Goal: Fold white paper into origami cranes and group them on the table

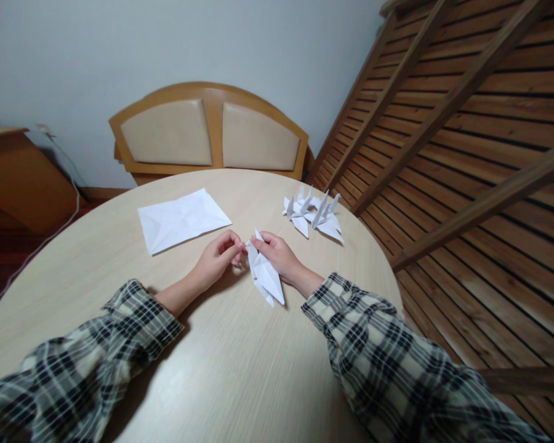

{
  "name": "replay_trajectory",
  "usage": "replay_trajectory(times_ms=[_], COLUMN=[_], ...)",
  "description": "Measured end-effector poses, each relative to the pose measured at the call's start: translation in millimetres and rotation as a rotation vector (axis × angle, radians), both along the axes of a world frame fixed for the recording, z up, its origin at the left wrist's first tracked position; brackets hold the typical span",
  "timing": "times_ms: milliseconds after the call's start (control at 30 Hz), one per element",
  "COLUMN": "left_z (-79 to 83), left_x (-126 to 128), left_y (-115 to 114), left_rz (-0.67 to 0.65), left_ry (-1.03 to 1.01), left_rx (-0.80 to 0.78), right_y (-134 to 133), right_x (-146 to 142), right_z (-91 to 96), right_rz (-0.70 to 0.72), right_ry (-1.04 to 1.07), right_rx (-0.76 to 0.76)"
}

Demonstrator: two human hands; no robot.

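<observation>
A half-folded white paper piece lies between my hands on the round pale wooden table. My left hand pinches its upper tip with curled fingers. My right hand grips the same top end from the other side, fingers closed on the paper. The long pointed body of the piece trails toward me, resting on the table.
A flat creased white sheet lies at the far left of the table. Several finished paper cranes sit at the far right. A padded wooden chair back stands behind the table. Slatted wooden panels fill the right side.
</observation>
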State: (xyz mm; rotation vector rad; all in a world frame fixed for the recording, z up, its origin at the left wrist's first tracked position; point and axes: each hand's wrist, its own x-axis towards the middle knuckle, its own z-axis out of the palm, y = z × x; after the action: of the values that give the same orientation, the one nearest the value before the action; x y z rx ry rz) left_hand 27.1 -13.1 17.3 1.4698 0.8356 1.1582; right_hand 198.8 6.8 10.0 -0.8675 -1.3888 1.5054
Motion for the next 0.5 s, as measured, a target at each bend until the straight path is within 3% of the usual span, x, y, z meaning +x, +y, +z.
replay_trajectory(times_ms=[133, 500], left_z=[-4.0, 1.2], left_x=[0.7, 0.6], left_y=[2.3, 1.2], left_rz=[-0.023, -0.022], left_ry=[0.026, 0.157], left_rx=[-0.068, 0.002], right_y=[0.4, 0.5], right_x=[-0.5, 1.2], right_z=[-1.9, -3.0], right_rz=[0.005, 0.032], right_ry=[0.020, -0.048], right_rx=[0.016, 0.053])
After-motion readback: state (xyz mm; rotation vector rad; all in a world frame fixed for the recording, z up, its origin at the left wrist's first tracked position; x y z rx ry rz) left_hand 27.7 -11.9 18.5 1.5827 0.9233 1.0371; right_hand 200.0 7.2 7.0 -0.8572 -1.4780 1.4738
